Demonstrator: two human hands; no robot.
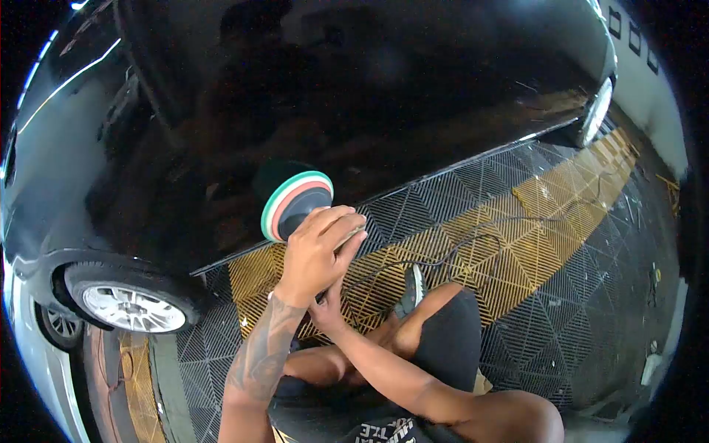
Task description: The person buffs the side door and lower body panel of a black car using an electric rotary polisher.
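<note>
An electric car polisher with a round green-and-pink foam pad (278, 210) is in front of me, its pad facing the lower side of a glossy black car (413, 96). The pad's face is at or very near the paint; contact cannot be made out. My left hand (321, 247), at the end of a tattooed forearm, is wrapped over the polisher's head just behind the pad. Lower down, my right hand (329, 310) grips the polisher's body, which is mostly hidden by my hands and left wrist.
A dark power cord (461, 244) trails right over the black and yellow floor tiles (546, 221). The car's wheel (133, 306) is at left, another wheel (597, 114) at far right. My shoe (415, 284) and bent knees are below the polisher. A light-coloured car (44, 362) stands at far left.
</note>
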